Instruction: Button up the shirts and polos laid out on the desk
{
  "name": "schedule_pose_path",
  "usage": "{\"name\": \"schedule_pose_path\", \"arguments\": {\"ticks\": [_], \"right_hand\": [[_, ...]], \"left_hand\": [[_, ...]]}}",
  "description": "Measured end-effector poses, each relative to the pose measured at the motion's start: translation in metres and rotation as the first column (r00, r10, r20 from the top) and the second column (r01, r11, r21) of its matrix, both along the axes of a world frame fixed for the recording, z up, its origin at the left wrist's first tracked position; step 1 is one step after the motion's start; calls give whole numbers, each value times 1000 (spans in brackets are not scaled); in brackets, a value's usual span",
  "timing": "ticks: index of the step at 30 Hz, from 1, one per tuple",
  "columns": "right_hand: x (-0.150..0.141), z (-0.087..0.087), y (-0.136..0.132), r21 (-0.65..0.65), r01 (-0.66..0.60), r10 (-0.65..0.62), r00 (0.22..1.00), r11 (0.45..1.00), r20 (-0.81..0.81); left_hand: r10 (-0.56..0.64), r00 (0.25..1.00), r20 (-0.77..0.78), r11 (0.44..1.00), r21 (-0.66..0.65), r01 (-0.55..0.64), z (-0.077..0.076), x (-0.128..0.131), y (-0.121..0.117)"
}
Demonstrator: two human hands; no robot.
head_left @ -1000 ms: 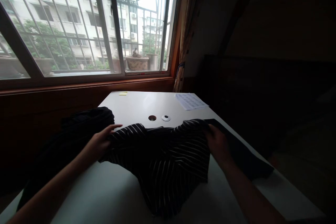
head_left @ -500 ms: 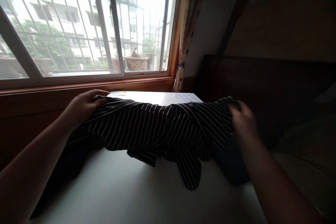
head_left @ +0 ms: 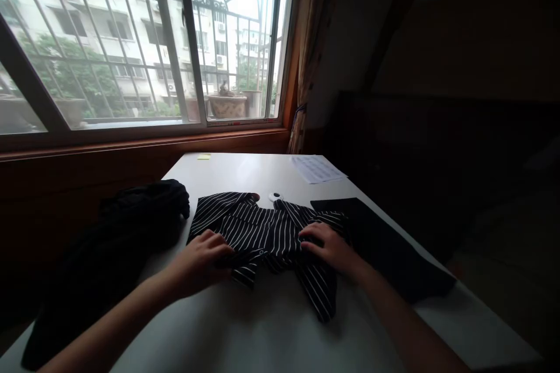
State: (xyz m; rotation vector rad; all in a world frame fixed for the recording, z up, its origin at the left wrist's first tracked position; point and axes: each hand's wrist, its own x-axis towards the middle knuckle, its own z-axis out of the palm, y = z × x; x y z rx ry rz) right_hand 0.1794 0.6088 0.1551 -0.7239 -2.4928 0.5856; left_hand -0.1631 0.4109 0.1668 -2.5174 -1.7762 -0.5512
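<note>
A black garment with thin white stripes (head_left: pixel 262 227) lies spread on the white table (head_left: pixel 245 326) in front of me. My left hand (head_left: pixel 205 259) rests on its near left edge, fingers curled over a fold of the cloth. My right hand (head_left: pixel 328 247) lies on the right part of the garment, fingers bent and pressing the fabric down. A narrow striped piece hangs toward me between the two hands.
A pile of black clothing (head_left: pixel 114 233) lies at the table's left edge. A dark flat folded item (head_left: pixel 385 245) sits on the right. Farther back are a printed paper sheet (head_left: pixel 317 168), a yellow sticky note (head_left: pixel 203 156) and a small round cap (head_left: pixel 275 196). A barred window is behind.
The striped garment was held up and stretched between both hands; now it lies flat on the table, and both hands have come down and nearer onto it.
</note>
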Motion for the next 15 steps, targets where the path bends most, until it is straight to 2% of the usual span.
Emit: {"name": "schedule_pose_path", "arguments": {"ticks": [1, 3, 5, 8, 11, 15], "right_hand": [[-6, -1, -7, -30, -73, 74, 995, 997, 59], [-16, -6, -17, -49, -117, 123, 982, 992, 141], [-22, -12, -24, -1, -84, 83, 978, 996, 191], [-26, -13, -31, 77, -53, 34, 973, 996, 226], [-29, 1, -40, 36, -65, 59, 986, 997, 155], [-40, 35, -67, -91, -131, 125, 989, 987, -75]], "left_hand": [[-34, 998, -45, 999, 7, 34, -5, 13, -2], [-53, 991, -124, 997, 41, 58, -15, 29, -2], [-23, 983, -183, 996, 80, 38, -23, 33, 3], [25, 978, -208, 993, 121, 0, -28, 22, 15], [94, 989, -114, 976, 207, -69, -20, 3, 23], [239, 958, 158, 885, 370, -281, 5, -13, 24]]}}
